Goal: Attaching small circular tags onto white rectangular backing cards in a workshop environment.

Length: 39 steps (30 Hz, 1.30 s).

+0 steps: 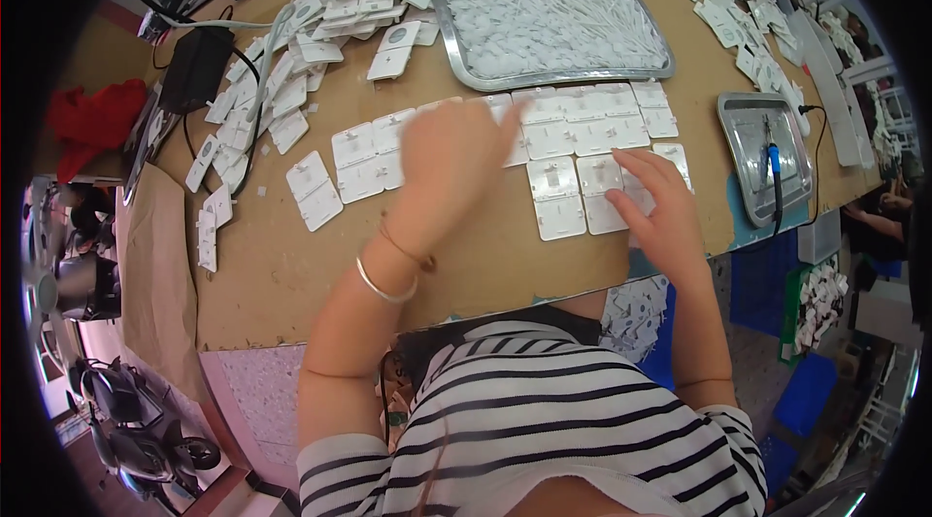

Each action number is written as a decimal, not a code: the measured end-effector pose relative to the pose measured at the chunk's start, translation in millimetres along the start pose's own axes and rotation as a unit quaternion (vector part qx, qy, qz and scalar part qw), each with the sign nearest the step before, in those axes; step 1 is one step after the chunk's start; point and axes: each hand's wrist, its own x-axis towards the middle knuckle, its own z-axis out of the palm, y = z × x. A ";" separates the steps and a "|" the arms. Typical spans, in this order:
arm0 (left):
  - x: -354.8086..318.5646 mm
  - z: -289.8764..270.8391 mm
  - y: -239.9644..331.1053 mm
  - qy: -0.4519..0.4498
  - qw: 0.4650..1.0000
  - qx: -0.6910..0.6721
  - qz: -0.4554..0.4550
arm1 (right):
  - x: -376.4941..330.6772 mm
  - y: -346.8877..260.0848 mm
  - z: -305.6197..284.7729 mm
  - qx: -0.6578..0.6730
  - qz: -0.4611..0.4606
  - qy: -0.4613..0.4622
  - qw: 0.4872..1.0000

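My left hand (451,153), with a bracelet at the wrist, is blurred over the middle of a row of white hinged plastic cases; its fingers are too smeared to show a grip. Part of that row is hidden behind it. My right hand (665,201) rests over the shorter near row, thumb and fingers apart, its fingertips at an unfolded white plastic case (599,197). Beside that case lies another unfolded case (557,199). Farther left, a single unfolded case (314,191) sits slightly tilted. Small fittings show on the cases' inner faces.
Beyond the rows stands a metal tray (466,75) full of small white plastic parts. At right, a smaller metal tray (738,187) holds a blue-handled tool (774,160) with a cord. Heaps of white cases (354,7) cover the back and left. A black power adapter (194,70) trails cables.
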 end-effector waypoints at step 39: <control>-34.4 -8.0 -40.6 -0.027 0.690 -0.706 -0.155 | 113.3 -51.2 23.4 0.092 -0.122 -0.012 0.988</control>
